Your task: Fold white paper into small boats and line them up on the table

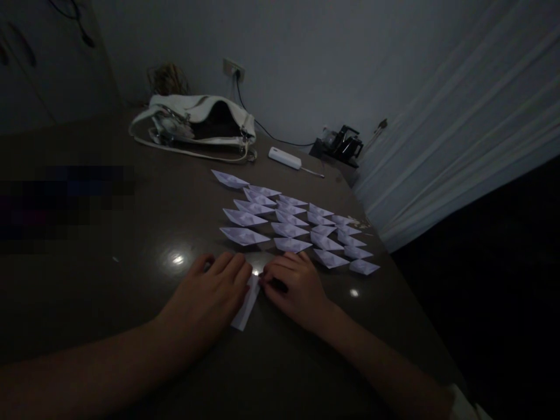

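A narrow strip of folded white paper (245, 309) lies on the dark table between my hands. My left hand (221, 286) is closed over its left side, fingers curled and pressed down, hiding part of the sheet. My right hand (297, 286) pinches at the paper's upper right edge, thumb and fingertips together. Just beyond my hands stand several folded paper boats (291, 229) in uneven rows. The nearest boat (292, 245) is close to the knuckles of my right hand.
A white handbag (201, 119) with its strap lies at the back of the table (144, 280). Right of it are a white stick-shaped device (284, 157) with a short cable and a black kettle (350, 144) on a tray. A pale curtain (446, 111) hangs along the right edge.
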`<control>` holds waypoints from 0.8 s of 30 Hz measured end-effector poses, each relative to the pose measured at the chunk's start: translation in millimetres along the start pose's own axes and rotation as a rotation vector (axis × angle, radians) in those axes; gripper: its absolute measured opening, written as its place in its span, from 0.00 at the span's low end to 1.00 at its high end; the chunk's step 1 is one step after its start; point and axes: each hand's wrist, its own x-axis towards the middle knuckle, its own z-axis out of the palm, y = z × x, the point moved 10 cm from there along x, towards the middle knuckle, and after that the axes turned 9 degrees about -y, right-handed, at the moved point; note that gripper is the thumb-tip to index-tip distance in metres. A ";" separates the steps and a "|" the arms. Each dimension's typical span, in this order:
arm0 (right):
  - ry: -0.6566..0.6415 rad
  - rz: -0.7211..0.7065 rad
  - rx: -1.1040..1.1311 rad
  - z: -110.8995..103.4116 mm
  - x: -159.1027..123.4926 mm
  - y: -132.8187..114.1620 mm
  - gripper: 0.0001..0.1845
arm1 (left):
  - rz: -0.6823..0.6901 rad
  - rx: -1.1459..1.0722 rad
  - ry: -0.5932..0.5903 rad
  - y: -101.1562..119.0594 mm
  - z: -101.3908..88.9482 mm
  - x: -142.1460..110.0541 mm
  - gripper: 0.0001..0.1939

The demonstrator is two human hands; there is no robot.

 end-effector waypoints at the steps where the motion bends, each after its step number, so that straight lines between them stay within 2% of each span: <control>1: 0.002 0.017 -0.022 -0.2 1.3 4.5 0.04 | -0.004 -0.006 -0.002 -0.8 0.6 0.1 0.10; 6: 0.091 0.069 -0.034 -7.8 -0.6 11.6 0.05 | -0.009 -0.015 -0.008 -2.0 1.1 -0.4 0.11; 10: 0.043 0.004 0.015 -1.9 -1.3 -0.7 0.05 | -0.001 0.013 0.004 -0.6 1.0 -0.8 0.11; 13: 0.019 0.023 -0.031 -0.5 0.0 0.8 0.05 | -0.002 0.025 0.011 -1.1 1.5 -1.2 0.11; 20: 0.063 0.019 -0.052 -8.7 -1.8 2.5 0.06 | 0.008 0.010 0.042 -0.9 -0.3 -0.7 0.10; 24: -0.006 -0.012 -0.019 -1.7 -1.7 -5.4 0.06 | 0.010 0.023 0.051 -0.2 -2.9 -0.4 0.11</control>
